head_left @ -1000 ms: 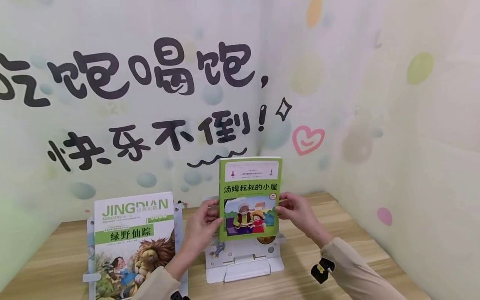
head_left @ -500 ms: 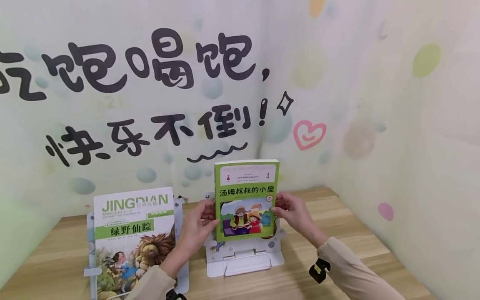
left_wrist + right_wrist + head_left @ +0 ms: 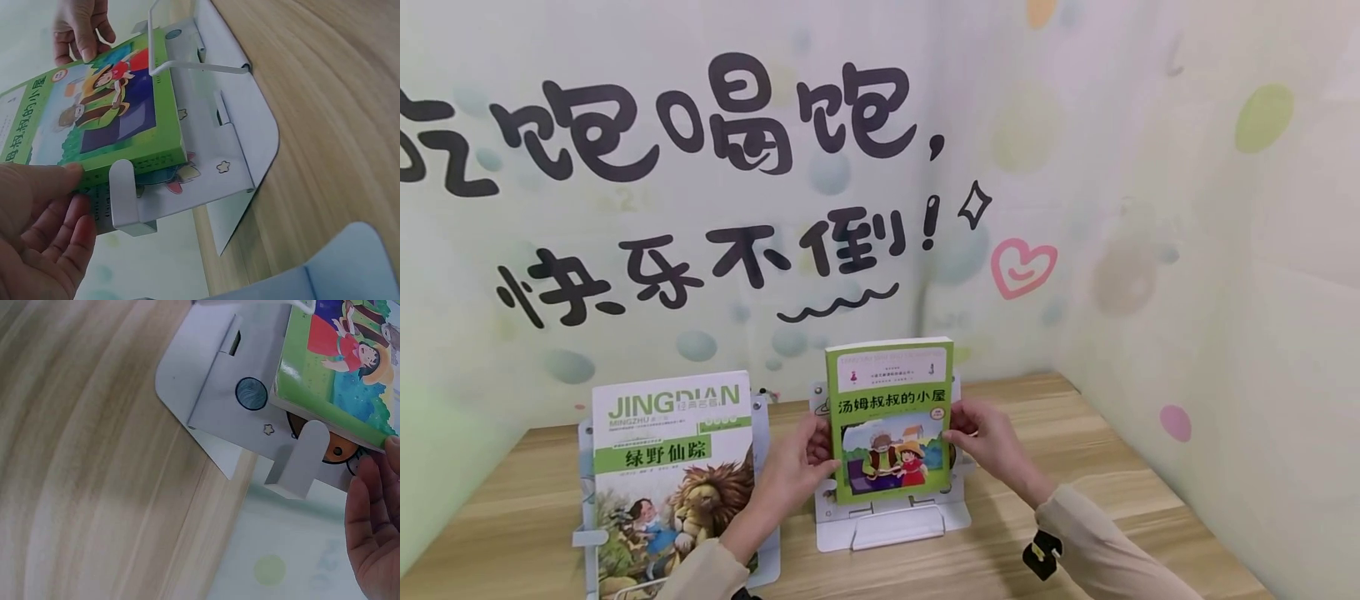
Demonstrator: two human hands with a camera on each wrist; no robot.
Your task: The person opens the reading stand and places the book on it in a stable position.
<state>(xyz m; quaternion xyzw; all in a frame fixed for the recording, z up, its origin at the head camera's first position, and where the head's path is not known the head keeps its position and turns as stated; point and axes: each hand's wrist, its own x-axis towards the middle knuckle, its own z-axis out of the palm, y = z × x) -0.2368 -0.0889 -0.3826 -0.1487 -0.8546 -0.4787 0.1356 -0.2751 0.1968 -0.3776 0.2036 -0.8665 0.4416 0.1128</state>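
A green-covered children's book (image 3: 891, 454) is upright between both hands, leaning back in front of a white metal book stand (image 3: 831, 537). My left hand (image 3: 790, 462) holds its left edge, thumb on the cover side. On the opposite edge, my right hand (image 3: 996, 446) pinches the book between thumb and fingers. In the left wrist view, the book's lower corner lies beside the stand's side clip (image 3: 123, 187), and the wire holder (image 3: 206, 67) crosses near its bottom edge. The right wrist view has the other side clip (image 3: 306, 456) just outside the book's edge.
To the left, a larger white-and-green book (image 3: 662, 467) with a lion on its cover stands in a second book stand (image 3: 767, 550). Both stands are on a wood-grain table (image 3: 1000, 550). A printed wall covering (image 3: 737, 333) rises behind the table and along its right side.
The green book has come down and slightly left, in both hands, so its bottom edge is nearer the stand's base. The lion book stays in its stand. The head view has shifted a little.
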